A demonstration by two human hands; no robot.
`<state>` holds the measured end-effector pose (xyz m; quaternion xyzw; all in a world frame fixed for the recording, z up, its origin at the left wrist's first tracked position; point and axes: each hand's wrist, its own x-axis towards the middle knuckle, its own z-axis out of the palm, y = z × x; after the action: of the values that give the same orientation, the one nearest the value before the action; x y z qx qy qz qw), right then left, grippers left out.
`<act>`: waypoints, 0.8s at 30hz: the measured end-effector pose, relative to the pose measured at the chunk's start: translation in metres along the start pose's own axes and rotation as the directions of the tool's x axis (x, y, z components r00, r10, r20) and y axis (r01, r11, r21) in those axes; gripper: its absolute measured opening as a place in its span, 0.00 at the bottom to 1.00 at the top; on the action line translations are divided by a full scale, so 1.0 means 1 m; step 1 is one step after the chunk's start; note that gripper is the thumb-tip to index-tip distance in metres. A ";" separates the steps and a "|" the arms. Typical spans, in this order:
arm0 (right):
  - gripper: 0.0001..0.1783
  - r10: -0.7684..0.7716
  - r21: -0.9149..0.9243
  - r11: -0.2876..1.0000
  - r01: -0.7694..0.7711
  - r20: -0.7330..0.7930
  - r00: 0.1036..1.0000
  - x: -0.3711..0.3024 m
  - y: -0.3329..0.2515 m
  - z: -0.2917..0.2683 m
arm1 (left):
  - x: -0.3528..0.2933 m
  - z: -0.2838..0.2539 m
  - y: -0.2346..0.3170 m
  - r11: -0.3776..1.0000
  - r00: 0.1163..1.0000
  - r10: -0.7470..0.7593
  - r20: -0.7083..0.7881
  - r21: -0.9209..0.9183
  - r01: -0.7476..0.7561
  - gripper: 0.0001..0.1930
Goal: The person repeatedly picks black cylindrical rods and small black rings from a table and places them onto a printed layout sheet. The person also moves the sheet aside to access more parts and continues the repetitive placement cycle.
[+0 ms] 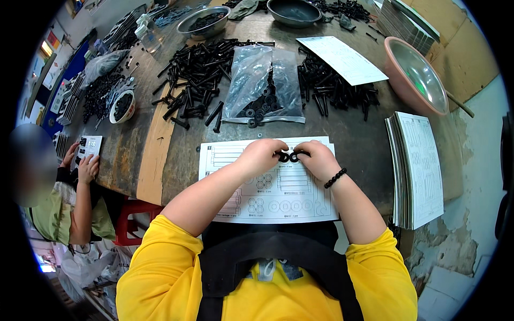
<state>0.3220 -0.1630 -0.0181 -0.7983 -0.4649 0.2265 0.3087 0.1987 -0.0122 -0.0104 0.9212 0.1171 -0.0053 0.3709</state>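
Note:
My left hand (262, 155) and my right hand (319, 160) meet over the upper part of a white sheet (227, 215) with printed outlines of parts. Each has its fingers pinched on a black washer: one washer (283, 157) at the left fingertips, another washer (293, 157) at the right. The two rings sit side by side, almost touching. Whether more washers are tucked behind the fingers, I cannot tell. Just beyond the sheet lies an open clear plastic bag (243, 80), with black washers (262, 104) spilling toward its near edge.
Black bolts (195, 75) are heaped left of the bag, more bolts (340, 93) right. A stack of printed sheets (420, 171) stands at right, below a pink basin (393, 64). Metal bowls (294, 13) are at the back. A co-worker (69, 208) sits at left, holding a card (90, 145).

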 end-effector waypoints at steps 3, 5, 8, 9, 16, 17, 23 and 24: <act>0.11 0.046 -0.054 0.997 -0.049 -0.062 0.997 -0.008 0.008 0.000 | -0.006 -0.002 0.000 0.996 0.999 0.008 -0.051 0.084 -0.003 0.16; 0.10 0.043 -0.109 0.992 -0.057 -0.128 0.991 -0.015 0.003 -0.002 | -0.013 0.002 -0.003 0.989 0.992 0.028 -0.125 0.146 -0.010 0.16; 0.09 -0.049 -0.144 0.989 0.021 -0.192 0.980 -0.021 0.008 0.001 | -0.020 0.004 -0.006 0.967 0.982 0.122 -0.146 0.238 -0.085 0.15; 0.09 -0.052 -0.161 0.987 0.025 -0.165 0.985 -0.023 0.006 0.002 | -0.021 0.005 -0.007 0.949 0.982 0.146 -0.117 0.298 -0.105 0.16; 0.10 -0.087 -0.212 0.975 0.061 -0.115 0.990 -0.028 0.000 0.007 | -0.029 0.012 -0.007 0.898 0.969 0.236 -0.073 0.397 -0.189 0.16; 0.10 -0.088 -0.214 0.975 0.062 -0.113 0.990 -0.028 0.002 0.007 | -0.029 0.012 -0.007 0.896 0.964 0.255 -0.079 0.394 -0.205 0.17; 0.09 -0.104 -0.223 0.973 0.063 -0.177 0.979 -0.034 0.006 0.002 | -0.037 0.008 -0.009 0.901 0.957 0.264 -0.121 0.386 -0.200 0.17; 0.09 -0.117 -0.242 0.968 0.066 -0.204 0.972 -0.036 0.011 0.001 | -0.040 0.007 -0.012 0.892 0.955 0.269 -0.121 0.405 -0.200 0.17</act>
<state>0.3112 -0.1981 -0.0242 -0.8265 -0.4884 0.0673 0.2717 0.1577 -0.0165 -0.0198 0.9806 0.0334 0.0971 0.1671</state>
